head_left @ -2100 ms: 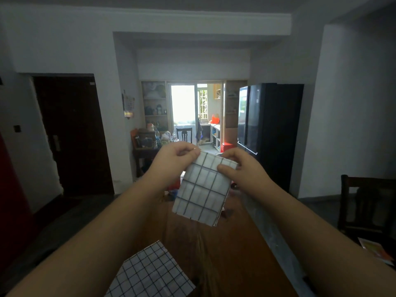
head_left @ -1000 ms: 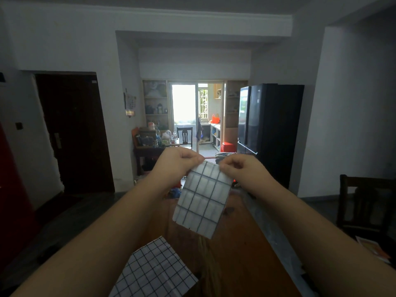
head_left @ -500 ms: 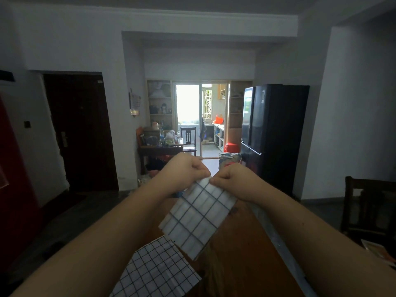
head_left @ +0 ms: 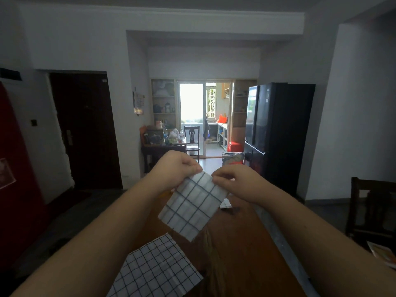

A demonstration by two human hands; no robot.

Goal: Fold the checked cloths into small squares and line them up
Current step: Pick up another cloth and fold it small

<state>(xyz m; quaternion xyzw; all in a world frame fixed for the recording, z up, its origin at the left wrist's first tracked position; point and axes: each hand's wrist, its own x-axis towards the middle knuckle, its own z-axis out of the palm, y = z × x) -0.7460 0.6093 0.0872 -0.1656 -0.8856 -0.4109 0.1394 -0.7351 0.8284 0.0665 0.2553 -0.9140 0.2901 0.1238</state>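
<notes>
A folded white cloth with a wide dark check point(head_left: 194, 205) hangs in the air above the wooden table point(head_left: 242, 249). My left hand point(head_left: 176, 168) pinches its upper left corner and my right hand point(head_left: 234, 182) pinches its upper right corner, the two hands close together. The cloth slopes down toward me and to the left. A second checked cloth with a finer grid point(head_left: 158, 270) lies flat on the near part of the table, below my left forearm. A small white scrap point(head_left: 225, 204) shows just behind the held cloth.
A dark wooden chair point(head_left: 374, 213) stands at the right with a printed paper point(head_left: 383, 252) on its seat. A black fridge point(head_left: 276, 133) is behind the table on the right. A bag point(head_left: 232, 160) sits at the table's far end.
My hands have drawn closer together and dropped slightly with the cloth. Its lower edge has swung toward me and left. The view has shifted a little.
</notes>
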